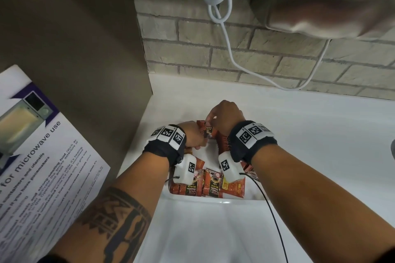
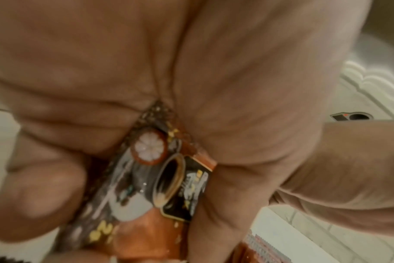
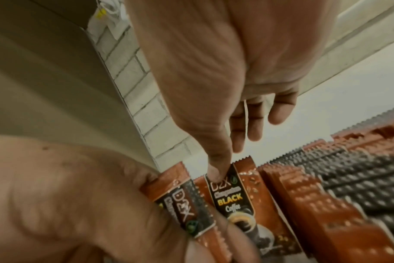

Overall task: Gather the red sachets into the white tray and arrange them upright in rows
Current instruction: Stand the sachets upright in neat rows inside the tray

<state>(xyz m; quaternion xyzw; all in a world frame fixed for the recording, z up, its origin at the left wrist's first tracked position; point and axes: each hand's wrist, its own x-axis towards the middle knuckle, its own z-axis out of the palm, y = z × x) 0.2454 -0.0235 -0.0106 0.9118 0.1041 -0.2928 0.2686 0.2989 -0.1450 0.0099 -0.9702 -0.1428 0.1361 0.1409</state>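
A white tray (image 1: 213, 200) sits on the white counter against a brown side panel. Several red sachets (image 1: 211, 183) lie flat at its near end. A row of upright sachets (image 1: 223, 142) (image 3: 326, 204) stands along its right side. My left hand (image 1: 197, 144) (image 2: 146, 160) grips a few red sachets (image 2: 169, 178) (image 3: 184, 201) between thumb and curled fingers at the tray's far left. My right hand (image 1: 210, 122) (image 3: 216, 170) pinches the top of one upright red sachet (image 1: 209, 131) (image 3: 234, 195), thumb on its printed face, just left of the standing row.
A tall brown panel (image 1: 74, 49) bearing a microwave notice (image 1: 42, 156) closes off the left. A brick wall (image 1: 235, 53) with a hanging white cable (image 1: 226, 34) is behind. A metallic appliance (image 1: 331, 2) overhangs the top right. White counter (image 1: 320, 134) stretches to the right.
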